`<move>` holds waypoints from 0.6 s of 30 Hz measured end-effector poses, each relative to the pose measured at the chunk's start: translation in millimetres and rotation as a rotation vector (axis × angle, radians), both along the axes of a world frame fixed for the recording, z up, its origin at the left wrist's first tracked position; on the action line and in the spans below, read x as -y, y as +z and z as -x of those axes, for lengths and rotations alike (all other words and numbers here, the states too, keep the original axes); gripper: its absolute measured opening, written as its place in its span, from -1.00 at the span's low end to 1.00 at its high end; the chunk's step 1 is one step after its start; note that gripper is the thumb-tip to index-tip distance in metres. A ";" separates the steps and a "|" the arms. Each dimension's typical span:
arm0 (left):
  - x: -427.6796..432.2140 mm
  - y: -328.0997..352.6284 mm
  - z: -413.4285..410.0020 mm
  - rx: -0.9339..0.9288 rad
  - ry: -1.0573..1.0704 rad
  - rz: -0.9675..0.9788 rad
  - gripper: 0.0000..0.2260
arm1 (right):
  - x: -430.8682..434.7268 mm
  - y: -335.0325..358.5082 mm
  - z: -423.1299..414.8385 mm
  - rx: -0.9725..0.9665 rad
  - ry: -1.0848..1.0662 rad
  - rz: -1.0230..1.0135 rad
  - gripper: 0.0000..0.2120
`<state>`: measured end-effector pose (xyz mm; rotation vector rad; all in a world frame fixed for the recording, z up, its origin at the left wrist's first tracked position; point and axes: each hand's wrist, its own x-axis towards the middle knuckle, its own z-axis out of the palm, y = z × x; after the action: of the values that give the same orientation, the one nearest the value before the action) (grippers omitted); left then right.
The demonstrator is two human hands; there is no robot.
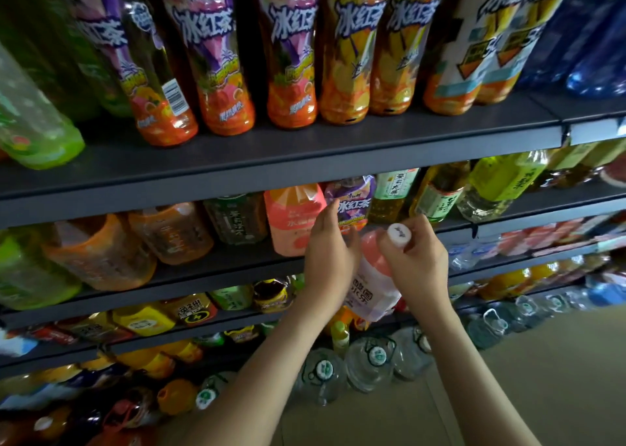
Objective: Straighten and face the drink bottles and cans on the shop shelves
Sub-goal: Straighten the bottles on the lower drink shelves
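Pink-and-white plastic bottle [371,276]: right hand [416,262] grips its neck, left hand [330,252] cups its body, likely to turn the label outward.

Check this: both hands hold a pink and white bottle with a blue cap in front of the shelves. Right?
No. The head view shows a white cap, not blue. The left hand and right hand do hold the pink and white bottle in front of the shelves.
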<state>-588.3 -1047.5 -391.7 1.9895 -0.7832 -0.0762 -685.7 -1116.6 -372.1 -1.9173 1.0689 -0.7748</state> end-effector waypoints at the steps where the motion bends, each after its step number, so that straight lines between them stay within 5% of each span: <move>1: 7.0 -1.9 0.2 -0.008 -0.022 -0.017 -0.53 | 3.6 -0.5 2.1 0.010 -0.013 -0.006 -0.79; 9: 23.1 -29.1 10.5 -0.047 0.004 -0.012 -0.43 | 23.0 -15.6 29.2 0.015 -0.106 0.007 -0.80; 18: 72.8 -66.8 12.9 0.325 0.194 0.035 -0.24 | 61.1 -69.4 38.2 0.107 -0.055 0.081 -0.79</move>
<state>-601.2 -1120.3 -458.5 2.0610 -0.7834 0.3800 -723.8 -1177.8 -441.5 -1.8975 1.0424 -0.9537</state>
